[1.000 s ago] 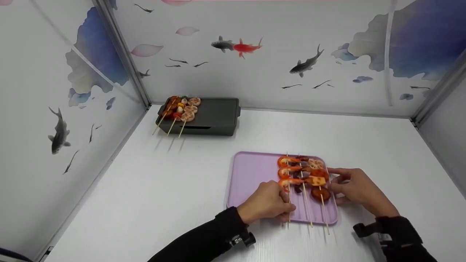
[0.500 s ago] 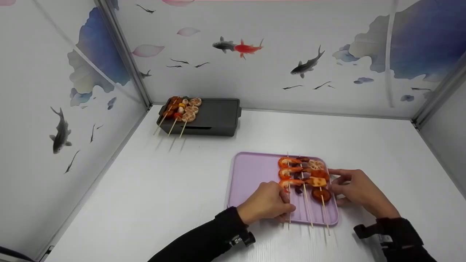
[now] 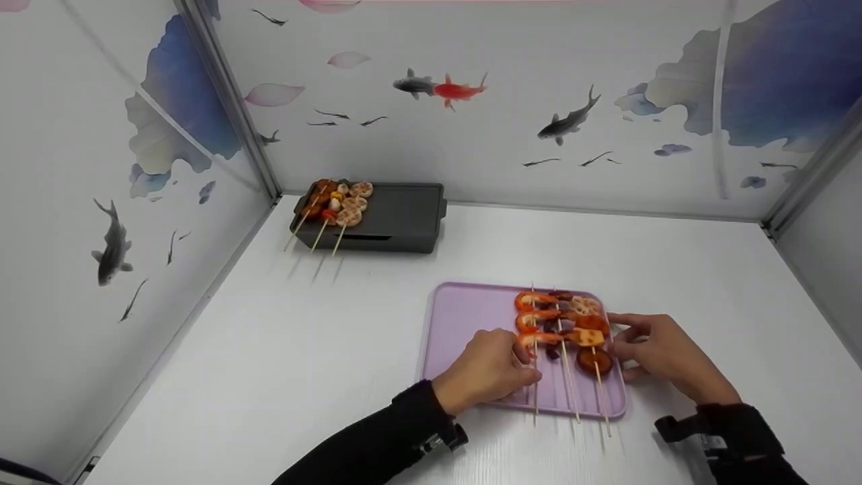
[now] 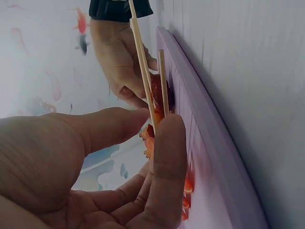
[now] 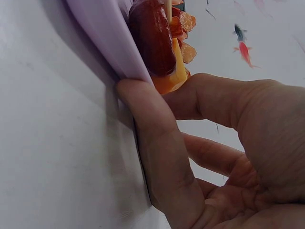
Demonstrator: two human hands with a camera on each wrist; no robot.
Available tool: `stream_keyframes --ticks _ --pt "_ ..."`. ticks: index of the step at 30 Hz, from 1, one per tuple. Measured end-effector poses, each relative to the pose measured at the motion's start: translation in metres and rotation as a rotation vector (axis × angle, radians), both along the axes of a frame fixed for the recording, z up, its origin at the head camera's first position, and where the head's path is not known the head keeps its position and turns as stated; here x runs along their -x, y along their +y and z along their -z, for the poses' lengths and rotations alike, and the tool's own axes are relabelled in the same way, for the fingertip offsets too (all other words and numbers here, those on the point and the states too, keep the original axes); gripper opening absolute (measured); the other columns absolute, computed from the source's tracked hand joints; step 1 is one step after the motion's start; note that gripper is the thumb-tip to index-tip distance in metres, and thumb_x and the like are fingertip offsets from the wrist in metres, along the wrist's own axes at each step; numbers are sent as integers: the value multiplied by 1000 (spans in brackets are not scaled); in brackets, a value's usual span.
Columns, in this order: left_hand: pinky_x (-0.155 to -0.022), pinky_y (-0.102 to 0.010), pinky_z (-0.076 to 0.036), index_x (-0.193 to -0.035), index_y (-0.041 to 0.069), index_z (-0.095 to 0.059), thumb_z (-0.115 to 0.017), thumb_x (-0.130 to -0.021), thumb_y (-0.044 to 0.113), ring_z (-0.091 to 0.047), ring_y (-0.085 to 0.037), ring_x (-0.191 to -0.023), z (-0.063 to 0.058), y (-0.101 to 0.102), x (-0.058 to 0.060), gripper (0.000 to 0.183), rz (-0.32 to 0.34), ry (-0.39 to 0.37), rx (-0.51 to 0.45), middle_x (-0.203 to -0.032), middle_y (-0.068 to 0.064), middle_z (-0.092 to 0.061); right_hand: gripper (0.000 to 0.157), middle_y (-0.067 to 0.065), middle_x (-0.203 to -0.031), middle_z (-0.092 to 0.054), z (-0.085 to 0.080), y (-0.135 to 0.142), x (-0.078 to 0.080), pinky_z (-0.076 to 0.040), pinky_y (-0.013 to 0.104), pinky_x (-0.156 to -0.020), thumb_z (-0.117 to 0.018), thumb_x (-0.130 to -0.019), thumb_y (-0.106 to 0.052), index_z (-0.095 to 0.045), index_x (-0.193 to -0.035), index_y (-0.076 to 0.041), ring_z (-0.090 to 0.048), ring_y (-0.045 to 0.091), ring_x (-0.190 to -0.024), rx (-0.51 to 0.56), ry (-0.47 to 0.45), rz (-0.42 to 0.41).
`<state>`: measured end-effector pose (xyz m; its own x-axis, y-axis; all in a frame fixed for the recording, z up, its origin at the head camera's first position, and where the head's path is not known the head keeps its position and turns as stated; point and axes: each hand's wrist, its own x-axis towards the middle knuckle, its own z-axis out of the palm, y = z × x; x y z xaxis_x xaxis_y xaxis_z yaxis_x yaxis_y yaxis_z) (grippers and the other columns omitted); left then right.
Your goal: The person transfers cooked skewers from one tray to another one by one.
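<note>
On a lilac tray [image 3: 465, 316] lie three skewers side by side. The left one is a shrimp skewer [image 3: 528, 322], its stick between the thumb and finger of my left hand [image 3: 485, 367], close over the tray. In the left wrist view, that wooden stick [image 4: 141, 62] runs up past the thumb tip. Beside it lies a skewer with dark pieces [image 3: 564, 370]. The rightmost skewer, of lotus root, cheese and sausage [image 3: 590, 337], is near the rim that my right hand [image 3: 656, 350] holds. In the right wrist view, one fingertip [image 5: 133, 90] presses on the tray's outer side; another is partly hidden behind cheese.
A dark grey grill [image 3: 407, 212] stands at the back left against the wall. Three skewers [image 3: 337, 202] lie on its left half, stick ends jutting over the front edge. White walls with painted fish enclose the white table [image 3: 303, 377].
My left hand has shifted slightly left and away from my body, and its thumb has drawn back along the stick. My right hand, the tray and the skewers look unmoved.
</note>
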<state>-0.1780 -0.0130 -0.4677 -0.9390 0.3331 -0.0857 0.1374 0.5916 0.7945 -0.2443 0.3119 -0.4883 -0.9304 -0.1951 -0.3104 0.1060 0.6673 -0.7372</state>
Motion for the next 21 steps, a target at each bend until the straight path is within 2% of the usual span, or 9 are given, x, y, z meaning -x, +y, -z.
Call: stream_keyframes --ticks 4,8,15,21 --pt "-57 -22 -49 -103 11 -80 -98 -96 23 -63 -5 -58 -5 -2 0 23 -17 4 24 -77 7 -74 76 19 -126 -76 -1 1 0 -65 32 -71 -84 -109 -26 -51 -173 1 -70 23 -99 -17 14 -6" --pt "-63 -22 -49 -111 12 -79 -102 -92 32 -63 -3 -67 -8 -6 3 36 -19 61 58 -82 10 -75 76 18 -126 -76 -2 2 0 -64 32 -71 -84 -109 -26 -52 -173 0 -69 25 -102 -25 18 -4" --pt "-73 -24 -52 -119 13 -82 -105 -88 44 -62 -3 -80 -13 -16 10 49 -31 163 85 -105 0 -84 76 21 -131 -73 0 0 -1 -69 33 -72 -83 -110 -25 -50 -173 0 -72 22 -100 -5 7 9" --pt "-81 -26 -57 -122 14 -84 -102 -88 56 -68 -7 -91 -15 -30 15 57 -67 250 131 -115 -3 -83 73 22 -131 -74 0 -1 -1 -69 32 -72 -81 -110 -22 -52 -172 2 -73 21 -98 -5 16 1"
